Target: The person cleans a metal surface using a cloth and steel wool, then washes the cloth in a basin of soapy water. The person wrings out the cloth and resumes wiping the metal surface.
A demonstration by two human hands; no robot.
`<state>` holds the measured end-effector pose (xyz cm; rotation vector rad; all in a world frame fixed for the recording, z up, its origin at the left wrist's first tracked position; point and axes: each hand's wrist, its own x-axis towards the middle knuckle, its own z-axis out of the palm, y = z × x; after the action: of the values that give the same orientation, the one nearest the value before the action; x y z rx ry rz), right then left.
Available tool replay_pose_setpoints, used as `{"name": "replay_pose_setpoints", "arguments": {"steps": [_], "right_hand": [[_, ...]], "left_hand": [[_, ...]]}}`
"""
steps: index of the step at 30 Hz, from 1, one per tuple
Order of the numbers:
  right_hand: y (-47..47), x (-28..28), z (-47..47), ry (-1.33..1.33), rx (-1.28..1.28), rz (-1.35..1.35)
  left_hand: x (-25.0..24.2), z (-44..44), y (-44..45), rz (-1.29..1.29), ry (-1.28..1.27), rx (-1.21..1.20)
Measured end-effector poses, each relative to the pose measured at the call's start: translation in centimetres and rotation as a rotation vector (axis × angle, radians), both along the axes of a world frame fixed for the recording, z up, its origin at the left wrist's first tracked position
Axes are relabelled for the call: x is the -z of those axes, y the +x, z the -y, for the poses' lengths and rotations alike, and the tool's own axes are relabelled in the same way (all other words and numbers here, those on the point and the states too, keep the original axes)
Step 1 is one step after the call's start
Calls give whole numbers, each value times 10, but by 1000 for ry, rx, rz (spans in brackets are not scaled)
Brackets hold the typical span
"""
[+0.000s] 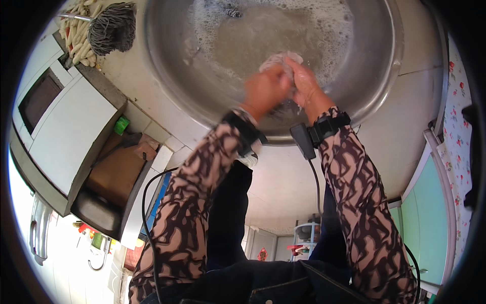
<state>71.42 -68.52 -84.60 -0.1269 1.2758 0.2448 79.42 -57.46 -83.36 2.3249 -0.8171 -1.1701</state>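
Observation:
A wide metal basin (364, 95) stands before me, with cloudy, sudsy water (265, 34) in it. Over its near side my left hand (267, 89), blurred and with curled fingers, presses against a wet, pale, wrinkled item (275, 60), perhaps cloth. My right hand (305, 81) grips the same item from the other side, thumb along its top. The two hands touch or nearly touch. A small dark object (233, 13) lies in the foam towards the far side. Both wrists carry black straps with cables.
A grey string mop (114, 28) rests at the upper left beside a heap of pale, elongated things (78, 41). A white-tiled counter unit (72, 133) with an open compartment stands at the left. Pale green cabinet doors (425, 220) and a flowered curtain (457, 125) line the right.

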Motion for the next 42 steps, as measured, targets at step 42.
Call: {"name": "replay_pose_setpoints", "arguments": {"steps": [42], "right_hand": [[-29, -15, -11, -165, -370, -14]], "left_hand": [[56, -61, 75, 112, 42, -295]]}}
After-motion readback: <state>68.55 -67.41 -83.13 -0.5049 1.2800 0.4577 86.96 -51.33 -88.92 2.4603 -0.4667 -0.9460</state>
